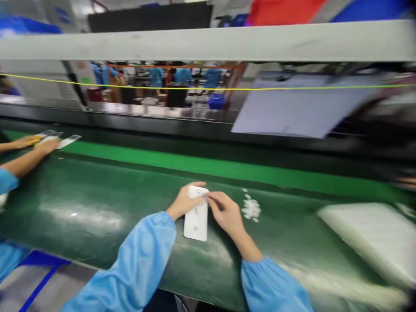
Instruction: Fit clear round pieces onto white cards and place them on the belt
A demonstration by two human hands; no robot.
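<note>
Our left hand (186,201) clasps the white panel (196,229); our right hand (228,214) is pinched closed at its upper corner. Its markings are unreadable.

I see light blue sleeves on my feed, left sleeve (143,255) and right sleeve (276,286): loose, wrinkled, gathered cuffs. Left hand (185,203), right hand (229,216) bare.

long white horizontal beam (208,47) at twelve o'clock, taut yellow-green cord (240,89) below it, blurred bright red object (286,12) toward one, pale grey-lilac flat sheet (289,106) toward two
</note>
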